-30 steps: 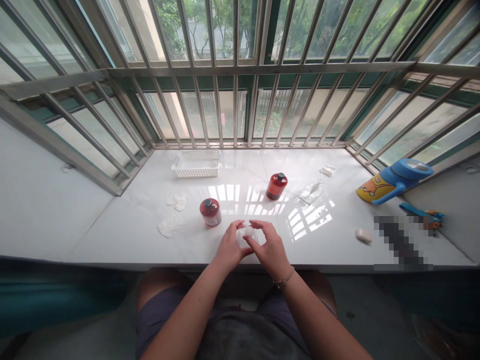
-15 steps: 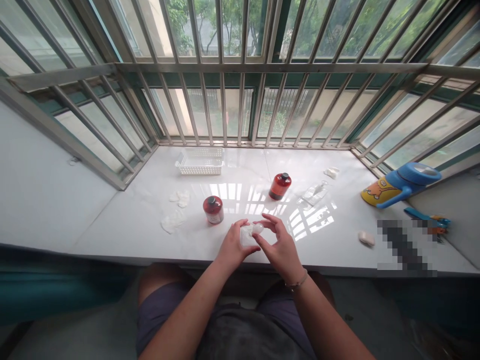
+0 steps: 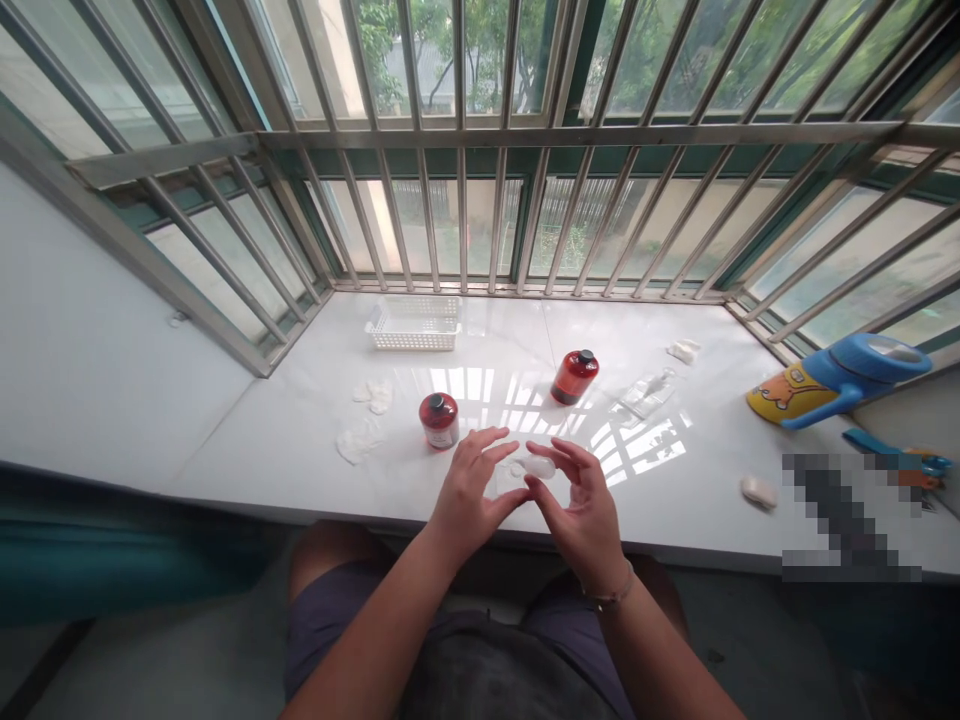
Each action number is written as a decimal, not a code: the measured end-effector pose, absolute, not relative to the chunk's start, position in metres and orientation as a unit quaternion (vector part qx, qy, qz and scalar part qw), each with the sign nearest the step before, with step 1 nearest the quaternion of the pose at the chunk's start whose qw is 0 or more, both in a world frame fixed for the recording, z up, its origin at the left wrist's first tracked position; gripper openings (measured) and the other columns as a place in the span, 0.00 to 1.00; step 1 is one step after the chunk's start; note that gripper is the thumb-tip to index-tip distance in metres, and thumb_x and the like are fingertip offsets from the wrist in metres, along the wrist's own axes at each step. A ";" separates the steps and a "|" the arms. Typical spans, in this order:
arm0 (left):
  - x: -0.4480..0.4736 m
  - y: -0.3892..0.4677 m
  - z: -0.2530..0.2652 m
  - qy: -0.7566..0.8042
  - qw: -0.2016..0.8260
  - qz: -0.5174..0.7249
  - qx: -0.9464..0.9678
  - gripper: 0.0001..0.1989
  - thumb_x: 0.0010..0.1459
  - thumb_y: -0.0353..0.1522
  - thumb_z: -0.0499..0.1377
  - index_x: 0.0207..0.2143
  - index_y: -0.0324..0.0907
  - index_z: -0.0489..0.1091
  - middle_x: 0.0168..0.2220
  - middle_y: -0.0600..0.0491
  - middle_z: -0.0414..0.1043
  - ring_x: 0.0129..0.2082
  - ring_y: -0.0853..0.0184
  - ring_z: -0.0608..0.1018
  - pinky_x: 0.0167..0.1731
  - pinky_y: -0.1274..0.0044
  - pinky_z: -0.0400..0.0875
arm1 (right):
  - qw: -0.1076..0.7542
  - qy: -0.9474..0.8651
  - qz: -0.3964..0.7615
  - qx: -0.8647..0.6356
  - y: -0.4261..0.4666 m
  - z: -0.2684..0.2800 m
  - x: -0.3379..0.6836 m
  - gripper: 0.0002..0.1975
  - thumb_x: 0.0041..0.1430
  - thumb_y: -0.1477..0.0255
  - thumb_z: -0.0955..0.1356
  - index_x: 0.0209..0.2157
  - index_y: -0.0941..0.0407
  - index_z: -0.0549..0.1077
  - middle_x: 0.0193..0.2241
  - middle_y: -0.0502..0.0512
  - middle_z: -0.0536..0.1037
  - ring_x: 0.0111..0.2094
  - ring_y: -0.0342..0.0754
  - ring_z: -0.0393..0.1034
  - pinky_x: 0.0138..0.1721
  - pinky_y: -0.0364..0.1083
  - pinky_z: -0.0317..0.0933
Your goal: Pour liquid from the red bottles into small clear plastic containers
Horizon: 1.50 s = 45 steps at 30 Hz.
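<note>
My left hand [image 3: 472, 485] is curved around a small, clear, square-sided bottle [image 3: 501, 478], thumb on the near side and fingers on the far side. My right hand [image 3: 586, 505] pinches a rounded, translucent piece [image 3: 538, 467] at the bottle's right end. Whether that piece is joined to the bottle cannot be made out. The thumbs nearly meet over the counter's front part. Beyond the left hand stands a red bottle [image 3: 439, 421] with a black cap and pale label. Farther back, a second red bottle [image 3: 575, 378] with a black cap stands upright.
A white perforated basket [image 3: 415, 338] sits at the back by the barred window. Crumpled white tissues [image 3: 361, 436] lie left, and another tissue [image 3: 684, 351] lies back right. On the right are a clear bottle [image 3: 643, 396] on its side, a pale soap-like lump [image 3: 759, 492] and a blue-yellow flask [image 3: 832, 380].
The view has shifted slightly, moving everything rightward. My left fingers have spread farther over the clear bottle. The translucent piece in my right hand now points sideways, slightly farther right.
</note>
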State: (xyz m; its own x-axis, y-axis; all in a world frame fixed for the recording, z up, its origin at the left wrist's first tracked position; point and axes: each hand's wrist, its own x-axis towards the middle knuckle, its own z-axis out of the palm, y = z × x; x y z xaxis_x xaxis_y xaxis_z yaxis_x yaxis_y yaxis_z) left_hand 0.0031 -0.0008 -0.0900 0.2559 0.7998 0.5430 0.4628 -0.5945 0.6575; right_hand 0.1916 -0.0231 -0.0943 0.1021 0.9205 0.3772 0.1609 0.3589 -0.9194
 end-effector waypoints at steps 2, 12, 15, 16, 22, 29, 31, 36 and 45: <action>0.001 -0.004 -0.076 0.413 0.161 0.442 0.780 0.18 0.67 0.37 0.68 0.58 0.51 0.74 0.62 0.45 0.76 0.66 0.50 0.76 0.71 0.50 0.63 | 0.590 -0.577 0.345 -0.448 -0.025 -0.094 0.186 0.26 0.68 0.64 0.75 0.62 0.47 0.65 0.55 0.62 0.83 0.60 0.61 0.78 0.66 0.69 0.67; -0.020 -0.019 -0.051 0.415 0.016 0.446 0.793 0.10 0.67 0.30 0.66 0.50 0.52 0.78 0.54 0.49 0.81 0.59 0.55 0.81 0.70 0.53 0.67 | 0.580 -0.571 0.430 -0.390 -0.036 -0.086 0.162 0.27 0.67 0.68 0.76 0.63 0.46 0.66 0.61 0.62 0.79 0.63 0.61 0.76 0.64 0.65 0.71; -0.044 -0.018 -0.042 0.419 -0.057 0.430 0.798 0.13 0.67 0.28 0.65 0.52 0.51 0.76 0.54 0.49 0.81 0.58 0.56 0.81 0.70 0.53 0.66 | 0.565 -0.600 0.403 -0.398 -0.036 -0.084 0.163 0.31 0.65 0.68 0.77 0.65 0.45 0.65 0.63 0.62 0.77 0.65 0.61 0.73 0.65 0.66 0.69; -0.056 -0.016 -0.040 0.427 -0.083 0.421 0.796 0.14 0.68 0.28 0.65 0.53 0.51 0.76 0.54 0.49 0.81 0.58 0.56 0.81 0.70 0.53 0.66 | 0.562 -0.608 0.391 -0.402 -0.036 -0.085 0.165 0.32 0.65 0.68 0.77 0.65 0.45 0.64 0.63 0.62 0.77 0.66 0.62 0.72 0.64 0.66 0.69; -0.156 0.007 -0.055 0.553 -0.211 0.332 0.734 0.06 0.68 0.32 0.65 0.47 0.48 0.77 0.54 0.46 0.81 0.57 0.52 0.81 0.70 0.51 0.63 | 0.562 -0.608 0.338 -0.447 -0.035 -0.089 0.178 0.25 0.68 0.66 0.74 0.63 0.46 0.67 0.61 0.63 0.76 0.62 0.61 0.73 0.60 0.65 0.72; -0.203 0.046 -0.120 0.647 -0.126 0.199 0.725 0.05 0.68 0.32 0.61 0.40 0.44 0.78 0.55 0.44 0.78 0.57 0.47 0.78 0.66 0.43 0.63 | 0.525 -0.626 0.304 -0.491 -0.032 -0.093 0.185 0.20 0.70 0.65 0.72 0.60 0.47 0.71 0.59 0.61 0.77 0.58 0.59 0.74 0.60 0.63 0.71; -0.204 0.053 -0.131 0.660 -0.110 0.184 0.720 0.04 0.65 0.31 0.63 0.39 0.44 0.78 0.55 0.42 0.78 0.56 0.46 0.78 0.64 0.44 0.65 | 0.522 -0.634 0.297 -0.487 -0.030 -0.096 0.186 0.18 0.70 0.65 0.72 0.59 0.48 0.72 0.58 0.61 0.77 0.58 0.59 0.74 0.58 0.62 0.72; -0.204 0.061 -0.138 0.688 -0.047 0.160 0.707 0.11 0.64 0.34 0.64 0.48 0.43 0.79 0.63 0.37 0.73 0.63 0.42 0.74 0.66 0.46 0.63 | 0.513 -0.654 0.283 -0.479 -0.028 -0.101 0.192 0.16 0.71 0.66 0.71 0.57 0.49 0.72 0.57 0.61 0.78 0.58 0.58 0.73 0.56 0.61 0.71; -0.112 0.058 -0.097 0.590 0.170 0.396 0.683 0.27 0.69 0.46 0.62 0.66 0.48 0.68 0.68 0.46 0.71 0.69 0.52 0.72 0.70 0.58 0.67 | 0.456 -0.723 0.177 -0.487 -0.020 -0.109 0.190 0.14 0.71 0.68 0.71 0.56 0.49 0.74 0.58 0.63 0.77 0.61 0.62 0.70 0.62 0.66 0.68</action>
